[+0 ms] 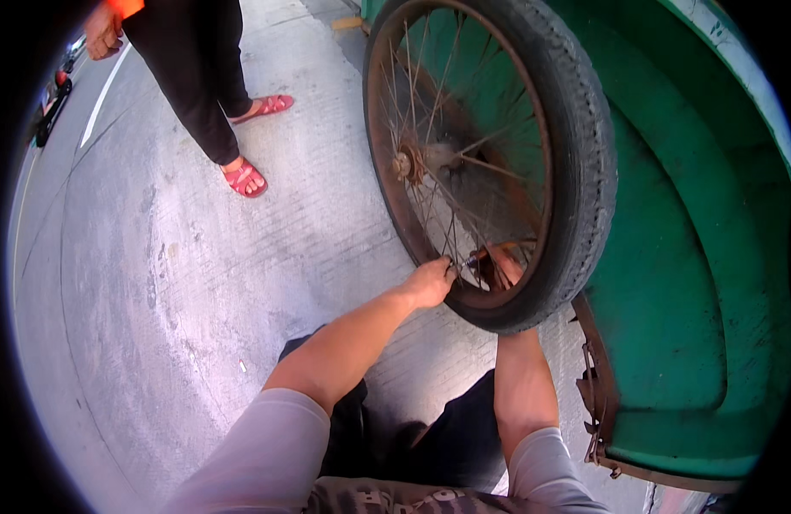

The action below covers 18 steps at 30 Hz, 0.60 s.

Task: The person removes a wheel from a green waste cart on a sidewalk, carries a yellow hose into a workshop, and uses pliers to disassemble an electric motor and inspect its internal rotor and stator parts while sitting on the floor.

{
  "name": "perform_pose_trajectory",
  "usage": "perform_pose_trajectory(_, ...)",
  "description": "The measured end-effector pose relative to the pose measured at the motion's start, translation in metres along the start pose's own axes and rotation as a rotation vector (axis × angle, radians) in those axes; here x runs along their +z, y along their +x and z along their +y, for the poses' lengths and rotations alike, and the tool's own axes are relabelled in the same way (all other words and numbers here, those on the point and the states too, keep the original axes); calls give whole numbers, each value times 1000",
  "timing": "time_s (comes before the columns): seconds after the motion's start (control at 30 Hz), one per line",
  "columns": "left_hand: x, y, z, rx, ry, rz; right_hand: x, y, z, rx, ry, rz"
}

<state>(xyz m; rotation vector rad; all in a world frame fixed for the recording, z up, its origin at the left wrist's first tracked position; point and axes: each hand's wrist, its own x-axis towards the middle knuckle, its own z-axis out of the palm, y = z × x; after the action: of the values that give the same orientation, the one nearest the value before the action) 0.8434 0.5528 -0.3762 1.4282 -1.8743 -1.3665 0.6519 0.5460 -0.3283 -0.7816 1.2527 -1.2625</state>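
Both hands (430, 283) pinch the wheel (490, 154) valve (474, 257).

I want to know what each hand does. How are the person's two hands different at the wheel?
The left hand is out in front of the rusty rim, in full view, fingers pinching near the small valve. The right hand reaches behind the tyre and spokes, so it is mostly hidden. Both work at the wheel's bottom, close together.

From my head the one view looks steeply down, close over my forearms. Wheel (490, 163) near right, concrete ground (198, 283) stretching far left.
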Motion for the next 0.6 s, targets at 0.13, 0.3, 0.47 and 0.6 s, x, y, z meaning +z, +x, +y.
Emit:
perform_pose_trajectory(0.13,-1,-5,-11,81,-2,47,12,-18,3,-111,33,-44)
perform_pose_trajectory(0.3,-26,4,5,-175,-160,-201,-26,4,20,33,185,54)
perform_pose_trajectory(0.47,-55,-4,-15,-423,-147,-110,-31,13,18,4,168,51)
perform_pose_trajectory(0.6,-78,-16,9,-502,-238,-123,-36,10,23,3,143,57)
